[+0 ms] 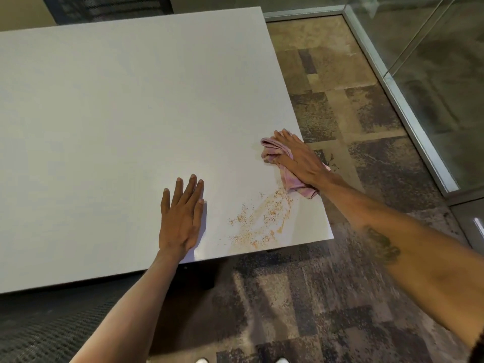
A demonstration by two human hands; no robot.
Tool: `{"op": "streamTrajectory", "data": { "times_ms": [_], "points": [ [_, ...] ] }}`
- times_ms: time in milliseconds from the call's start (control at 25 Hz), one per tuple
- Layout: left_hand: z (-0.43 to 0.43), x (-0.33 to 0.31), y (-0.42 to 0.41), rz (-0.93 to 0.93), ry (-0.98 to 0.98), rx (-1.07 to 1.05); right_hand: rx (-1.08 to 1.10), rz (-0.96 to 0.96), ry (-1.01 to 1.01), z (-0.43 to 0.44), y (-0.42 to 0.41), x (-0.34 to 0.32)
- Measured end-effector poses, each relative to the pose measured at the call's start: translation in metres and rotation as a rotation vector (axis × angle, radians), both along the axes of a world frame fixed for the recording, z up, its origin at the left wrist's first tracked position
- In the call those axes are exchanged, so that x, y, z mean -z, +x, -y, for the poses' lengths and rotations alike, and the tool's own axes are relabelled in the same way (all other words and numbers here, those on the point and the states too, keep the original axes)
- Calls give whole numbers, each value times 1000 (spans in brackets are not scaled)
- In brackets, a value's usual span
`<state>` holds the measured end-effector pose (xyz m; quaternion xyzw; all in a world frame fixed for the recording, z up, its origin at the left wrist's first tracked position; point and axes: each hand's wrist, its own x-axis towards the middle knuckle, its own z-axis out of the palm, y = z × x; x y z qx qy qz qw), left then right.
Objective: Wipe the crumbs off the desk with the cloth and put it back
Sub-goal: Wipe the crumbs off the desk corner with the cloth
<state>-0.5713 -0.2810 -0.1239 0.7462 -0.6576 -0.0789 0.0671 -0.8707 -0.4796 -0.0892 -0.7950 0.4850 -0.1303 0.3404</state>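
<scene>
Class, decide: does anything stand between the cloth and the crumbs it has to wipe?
Nothing visible. The cloth, under the right hand, lies just beyond the crumbs; the left hand rests aside.

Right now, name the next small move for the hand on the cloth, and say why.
Probably drag the pink cloth toward the near edge, through the orange crumbs. The right hand presses it flat at the right edge of the desk, just beyond the crumbs, while the left hand rests flat beside them.
</scene>
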Motion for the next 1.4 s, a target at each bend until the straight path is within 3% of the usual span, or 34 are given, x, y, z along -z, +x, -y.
{"op": "streamTrajectory", "data": {
  "times_ms": [360,680,760,920,1040,1200,1400],
  "points": [
    [1,2,1,-16,-10,9,-211,-34,-88,-33,-7,6],
    [-2,-12,-8,20,19,-8,-118,-29,-95,-108,-1,2],
    [-6,-16,-11,50,-6,-97,-88,-35,-89,-126,4,1],
    [-24,-23,-19,37,5,-361,59,-29,-87,-160,23,0],
    [-34,-26,-19,32,16,-316,275,15,-97,-188,54,3],
    [-38,-22,-15,24,9,-299,532,-80,-53,-197,102,8],
    [-34,-18,-7,35,15,-275,589,-108,-46,-174,114,9]
  ]
}}
